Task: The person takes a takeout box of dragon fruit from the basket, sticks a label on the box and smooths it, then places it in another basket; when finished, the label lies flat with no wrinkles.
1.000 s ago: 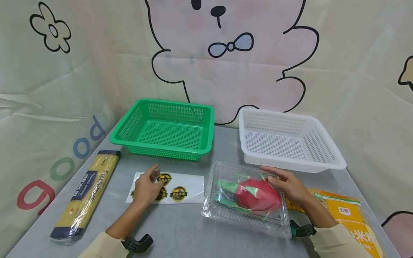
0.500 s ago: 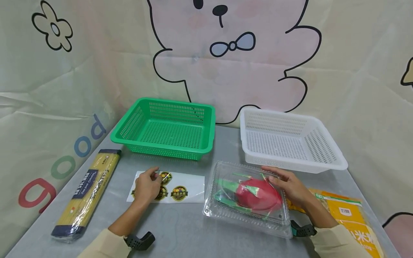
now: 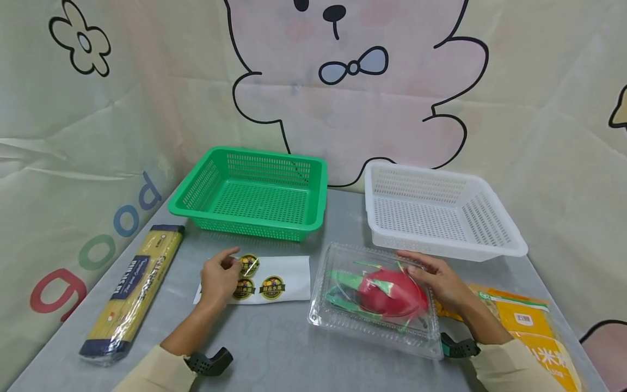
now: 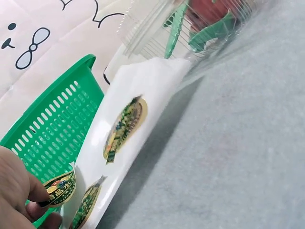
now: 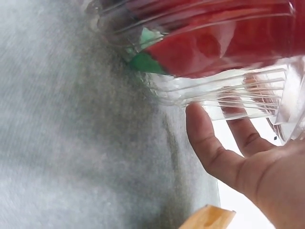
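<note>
My left hand (image 3: pixel 219 277) pinches a round black-and-gold fruit sticker (image 4: pixel 61 188) by its edge. The sticker curls up from a white sticker sheet (image 3: pixel 291 267), whose near edge is raised off the table. Two more stickers show flat on the sheet in the left wrist view. A clear plastic clamshell box (image 3: pixel 338 321) stands to the right, lid down, with a red dragon fruit (image 3: pixel 392 294) with green tips inside. My right hand (image 3: pixel 443 286) rests at the box's right side, fingertips against its ribbed wall (image 5: pixel 257 90).
A green basket (image 3: pixel 250 231) stands at the back left, a white basket (image 3: pixel 441 247) at the back right. A pack of noodles (image 3: pixel 134 294) lies along the left edge. A yellow bag (image 3: pixel 534 326) lies beyond my right forearm on the grey table (image 3: pixel 284 348).
My left hand has shifted slightly left, and the sticker has come up with its fingers. The sheet's near edge has risen. My right hand and the box have stayed put.
</note>
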